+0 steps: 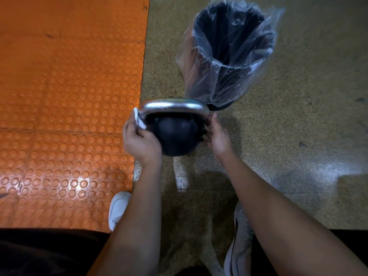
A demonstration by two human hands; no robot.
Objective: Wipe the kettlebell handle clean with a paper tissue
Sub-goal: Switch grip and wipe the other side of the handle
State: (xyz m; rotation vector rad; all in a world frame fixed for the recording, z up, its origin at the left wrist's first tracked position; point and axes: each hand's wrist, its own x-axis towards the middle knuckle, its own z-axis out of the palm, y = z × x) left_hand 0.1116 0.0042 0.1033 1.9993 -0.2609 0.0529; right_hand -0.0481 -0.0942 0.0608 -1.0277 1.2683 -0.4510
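Observation:
A black kettlebell (175, 134) with a shiny silver handle (173, 106) stands on the speckled floor in the middle of the view. My left hand (139, 142) pinches a folded white paper tissue (138, 118) against the handle's left end. On the other side, my right hand (217, 136) rests with its fingers against the kettlebell's right side, just below the handle's right end, steadying it.
A black bin lined with a clear plastic bag (229, 52) stands just behind the kettlebell. An orange studded rubber mat (69, 96) covers the floor to the left. My two white shoes (118, 208) (239, 242) are planted below the kettlebell.

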